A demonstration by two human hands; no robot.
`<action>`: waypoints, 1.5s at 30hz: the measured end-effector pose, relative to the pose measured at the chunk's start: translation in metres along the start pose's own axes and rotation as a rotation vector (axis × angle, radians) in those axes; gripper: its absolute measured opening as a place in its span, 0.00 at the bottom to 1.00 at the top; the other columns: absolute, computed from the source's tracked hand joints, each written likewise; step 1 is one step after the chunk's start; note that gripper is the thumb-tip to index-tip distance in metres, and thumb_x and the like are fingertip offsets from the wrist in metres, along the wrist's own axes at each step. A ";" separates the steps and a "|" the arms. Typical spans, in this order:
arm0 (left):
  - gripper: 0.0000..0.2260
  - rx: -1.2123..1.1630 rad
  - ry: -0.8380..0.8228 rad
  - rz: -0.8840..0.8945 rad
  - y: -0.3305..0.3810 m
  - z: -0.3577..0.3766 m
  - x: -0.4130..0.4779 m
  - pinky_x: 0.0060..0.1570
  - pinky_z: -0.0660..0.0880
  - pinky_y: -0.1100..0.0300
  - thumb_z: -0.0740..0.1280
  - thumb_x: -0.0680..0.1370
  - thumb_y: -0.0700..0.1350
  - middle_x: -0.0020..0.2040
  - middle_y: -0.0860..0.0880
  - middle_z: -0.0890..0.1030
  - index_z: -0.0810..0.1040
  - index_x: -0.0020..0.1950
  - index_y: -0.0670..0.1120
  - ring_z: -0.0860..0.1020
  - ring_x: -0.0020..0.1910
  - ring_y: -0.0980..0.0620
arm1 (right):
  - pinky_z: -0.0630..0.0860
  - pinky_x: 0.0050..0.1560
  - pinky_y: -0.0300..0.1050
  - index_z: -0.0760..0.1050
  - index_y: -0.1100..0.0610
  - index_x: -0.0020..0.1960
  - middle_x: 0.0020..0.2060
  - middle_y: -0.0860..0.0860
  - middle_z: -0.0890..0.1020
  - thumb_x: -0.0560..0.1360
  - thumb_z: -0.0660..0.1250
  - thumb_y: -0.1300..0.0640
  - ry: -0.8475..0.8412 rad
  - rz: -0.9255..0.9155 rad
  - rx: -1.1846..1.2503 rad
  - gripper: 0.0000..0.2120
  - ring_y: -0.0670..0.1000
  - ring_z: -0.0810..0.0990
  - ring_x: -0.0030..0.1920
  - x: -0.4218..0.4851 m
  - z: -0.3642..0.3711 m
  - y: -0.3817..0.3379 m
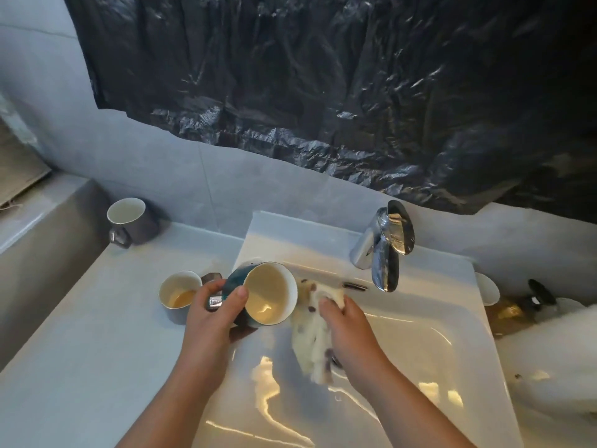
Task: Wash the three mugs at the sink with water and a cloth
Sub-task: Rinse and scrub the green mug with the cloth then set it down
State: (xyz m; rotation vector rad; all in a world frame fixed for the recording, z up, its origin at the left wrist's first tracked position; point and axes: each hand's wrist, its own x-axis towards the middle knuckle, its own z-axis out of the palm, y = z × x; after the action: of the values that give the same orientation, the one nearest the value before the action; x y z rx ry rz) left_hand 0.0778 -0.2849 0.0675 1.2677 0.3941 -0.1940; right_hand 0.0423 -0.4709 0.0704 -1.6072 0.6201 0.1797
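My left hand (216,313) grips a teal mug (269,294) with a cream inside, tilted with its mouth toward me, at the left rim of the white sink (429,334). Just to its right, my right hand (347,328) holds a white spotted cloth (311,337) that hangs down into the basin. A grey mug (177,295) with some brown liquid in it stands on the counter beside my left hand. A second grey mug (130,221) stands upright at the back left near the wall. No water runs from the chrome tap (384,250).
A pale counter (80,350) spreads left of the sink, with a raised ledge at far left. Black plastic sheeting covers the wall above. To the right of the sink sit a soap dispenser (523,305) and a white object (555,357).
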 end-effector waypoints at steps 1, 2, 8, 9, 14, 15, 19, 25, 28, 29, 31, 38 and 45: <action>0.28 0.007 -0.001 0.011 -0.003 0.003 -0.007 0.51 0.81 0.44 0.71 0.67 0.51 0.55 0.48 0.78 0.71 0.65 0.45 0.81 0.49 0.47 | 0.81 0.51 0.53 0.78 0.46 0.52 0.46 0.48 0.85 0.76 0.64 0.47 -0.008 0.020 0.054 0.08 0.52 0.84 0.48 -0.009 -0.008 0.007; 0.27 0.021 -0.002 0.021 -0.006 0.005 -0.015 0.51 0.81 0.44 0.71 0.66 0.52 0.54 0.47 0.78 0.72 0.63 0.46 0.81 0.48 0.47 | 0.80 0.52 0.53 0.79 0.46 0.54 0.48 0.49 0.85 0.76 0.64 0.46 -0.009 0.026 0.105 0.09 0.53 0.84 0.50 -0.019 -0.015 0.012; 0.24 0.089 -0.053 0.101 -0.034 0.025 -0.057 0.49 0.83 0.42 0.74 0.63 0.56 0.51 0.43 0.82 0.78 0.57 0.51 0.84 0.42 0.50 | 0.71 0.36 0.43 0.79 0.46 0.51 0.42 0.45 0.82 0.80 0.63 0.50 -0.064 -0.100 0.180 0.06 0.50 0.78 0.43 -0.054 -0.055 0.026; 0.25 0.083 -0.056 0.112 -0.040 0.030 -0.061 0.49 0.83 0.42 0.74 0.64 0.54 0.49 0.43 0.82 0.77 0.59 0.47 0.83 0.40 0.51 | 0.69 0.34 0.42 0.80 0.46 0.50 0.41 0.44 0.81 0.78 0.65 0.49 -0.098 -0.130 0.178 0.05 0.50 0.77 0.42 -0.056 -0.059 0.031; 0.22 0.044 -0.108 0.152 -0.072 0.046 -0.071 0.47 0.81 0.45 0.70 0.68 0.49 0.33 0.56 0.83 0.75 0.59 0.43 0.80 0.31 0.57 | 0.68 0.36 0.42 0.80 0.41 0.57 0.48 0.48 0.84 0.71 0.61 0.47 -0.219 -0.269 0.204 0.16 0.49 0.78 0.45 -0.062 -0.074 0.055; 0.21 0.036 -0.124 0.156 -0.077 0.047 -0.071 0.46 0.82 0.46 0.70 0.68 0.50 0.34 0.56 0.83 0.75 0.59 0.43 0.80 0.32 0.58 | 0.68 0.36 0.40 0.80 0.40 0.58 0.48 0.45 0.85 0.71 0.61 0.49 -0.233 -0.295 0.195 0.18 0.47 0.79 0.45 -0.062 -0.076 0.059; 0.19 0.009 -0.209 0.202 -0.092 0.048 -0.065 0.40 0.82 0.51 0.70 0.69 0.51 0.34 0.55 0.82 0.75 0.55 0.43 0.80 0.33 0.57 | 0.71 0.39 0.41 0.81 0.42 0.56 0.48 0.48 0.85 0.75 0.59 0.57 -0.202 -0.368 0.145 0.17 0.48 0.81 0.47 -0.056 -0.082 0.075; 0.29 -0.006 -0.346 0.258 -0.099 0.052 -0.057 0.49 0.83 0.42 0.76 0.66 0.55 0.47 0.46 0.81 0.76 0.62 0.42 0.81 0.43 0.49 | 0.77 0.46 0.44 0.83 0.46 0.51 0.43 0.48 0.86 0.81 0.61 0.59 0.063 -0.606 0.029 0.13 0.49 0.82 0.43 -0.055 -0.078 0.086; 0.27 -0.046 -0.400 0.294 -0.100 0.055 -0.059 0.49 0.83 0.44 0.80 0.63 0.49 0.45 0.47 0.80 0.75 0.59 0.46 0.80 0.38 0.52 | 0.76 0.42 0.42 0.82 0.48 0.50 0.40 0.47 0.86 0.80 0.63 0.59 0.198 -0.733 -0.020 0.11 0.48 0.81 0.39 -0.055 -0.079 0.088; 0.27 -0.071 -0.423 0.282 -0.100 0.056 -0.061 0.48 0.83 0.44 0.80 0.63 0.50 0.44 0.48 0.79 0.75 0.59 0.48 0.79 0.38 0.51 | 0.76 0.42 0.41 0.82 0.48 0.49 0.40 0.46 0.85 0.79 0.63 0.60 0.233 -0.776 -0.030 0.10 0.46 0.81 0.39 -0.055 -0.079 0.089; 0.28 -0.133 -0.472 0.229 -0.099 0.055 -0.062 0.47 0.82 0.40 0.79 0.65 0.48 0.45 0.47 0.77 0.76 0.63 0.47 0.79 0.41 0.46 | 0.77 0.43 0.40 0.81 0.47 0.48 0.41 0.43 0.85 0.77 0.66 0.60 0.294 -0.844 -0.017 0.09 0.42 0.82 0.41 -0.054 -0.077 0.091; 0.16 -0.215 -0.510 0.362 -0.090 0.051 -0.069 0.48 0.81 0.44 0.75 0.68 0.46 0.44 0.49 0.83 0.76 0.54 0.50 0.77 0.47 0.47 | 0.79 0.44 0.42 0.82 0.52 0.45 0.40 0.48 0.85 0.72 0.74 0.61 0.419 -1.004 0.036 0.06 0.48 0.83 0.44 -0.073 -0.066 0.092; 0.28 -0.277 -0.572 0.512 -0.086 0.054 -0.085 0.33 0.79 0.55 0.75 0.63 0.40 0.43 0.46 0.82 0.75 0.62 0.46 0.79 0.33 0.51 | 0.70 0.48 0.30 0.74 0.45 0.48 0.48 0.38 0.68 0.80 0.61 0.60 0.341 -1.194 -0.824 0.10 0.38 0.72 0.49 -0.118 -0.050 0.079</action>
State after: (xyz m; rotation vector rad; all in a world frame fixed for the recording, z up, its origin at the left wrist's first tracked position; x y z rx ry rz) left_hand -0.0211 -0.3676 0.0375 0.9489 -0.3852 -0.0552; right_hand -0.1078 -0.4867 0.0641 -2.5632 -0.3130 -0.8369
